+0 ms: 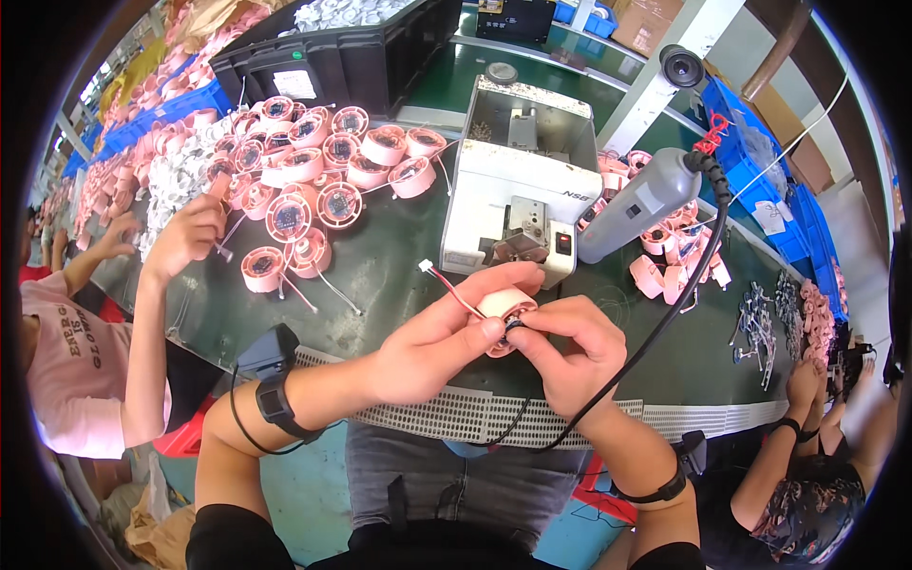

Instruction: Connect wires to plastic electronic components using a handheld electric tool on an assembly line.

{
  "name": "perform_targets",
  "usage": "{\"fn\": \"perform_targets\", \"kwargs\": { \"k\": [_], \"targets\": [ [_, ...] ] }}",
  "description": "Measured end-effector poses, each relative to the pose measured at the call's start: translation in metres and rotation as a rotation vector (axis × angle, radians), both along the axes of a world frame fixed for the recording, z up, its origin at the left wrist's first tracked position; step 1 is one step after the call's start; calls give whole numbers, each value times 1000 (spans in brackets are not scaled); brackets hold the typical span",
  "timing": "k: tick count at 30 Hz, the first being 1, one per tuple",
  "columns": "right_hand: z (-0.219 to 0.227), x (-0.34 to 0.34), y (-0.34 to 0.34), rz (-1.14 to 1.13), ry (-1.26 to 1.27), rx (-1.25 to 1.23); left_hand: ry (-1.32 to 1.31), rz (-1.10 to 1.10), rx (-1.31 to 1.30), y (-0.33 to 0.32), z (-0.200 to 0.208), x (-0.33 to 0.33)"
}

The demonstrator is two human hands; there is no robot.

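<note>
The pink housing sits between my two hands, above the near side of the tabletop. My left hand closes around its rim, thumb on the near edge, while the grip of my right hand pinches a small dark part at its opening. A thin red-and-white lead already trails from it to a loose white connector; whether the dark part is fully seated I cannot tell, so I judge this piece unfinished. Just beyond stands a boxy white metal machine, its enamel chipped and stained, with a smooth grey cylindrical tool leaning at its right. To the left, round matte-plastic housings lie heaped, many with circuit boards fitted inside; more pink parts, curved and glossy, lie right of the tool. Farther off rises a ribbed black plastic bin.
</note>
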State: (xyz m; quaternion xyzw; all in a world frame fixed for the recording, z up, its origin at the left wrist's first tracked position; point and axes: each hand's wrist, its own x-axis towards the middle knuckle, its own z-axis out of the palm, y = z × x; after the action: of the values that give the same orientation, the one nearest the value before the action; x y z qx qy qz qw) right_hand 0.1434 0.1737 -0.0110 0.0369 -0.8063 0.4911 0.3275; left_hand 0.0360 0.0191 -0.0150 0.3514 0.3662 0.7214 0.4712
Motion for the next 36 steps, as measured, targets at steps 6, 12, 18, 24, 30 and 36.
{"fn": "perform_targets", "kwargs": {
  "k": [6, 12, 18, 24, 30, 36],
  "targets": [
    [3, -6, -13, 92, 7, -669, 98, 13, 46, 4, 5, 9],
    [4, 3, 11, -15, -215, -405, 183, 187, -293, 17, 13, 17],
    [11, -31, 39, -617, 203, 116, 119, 73, -461, 8, -6, -9],
    [32, -34, 35, -416, 162, -97, 11, -20, -518, 15, -17, -14],
    [83, -61, 4, -118, 363, -328, 21, 13, -552, 14, -14, -13],
    [75, -91, -13, -131, 353, -354, 15, 46, -581, 14, -11, -12]
  ]
}}
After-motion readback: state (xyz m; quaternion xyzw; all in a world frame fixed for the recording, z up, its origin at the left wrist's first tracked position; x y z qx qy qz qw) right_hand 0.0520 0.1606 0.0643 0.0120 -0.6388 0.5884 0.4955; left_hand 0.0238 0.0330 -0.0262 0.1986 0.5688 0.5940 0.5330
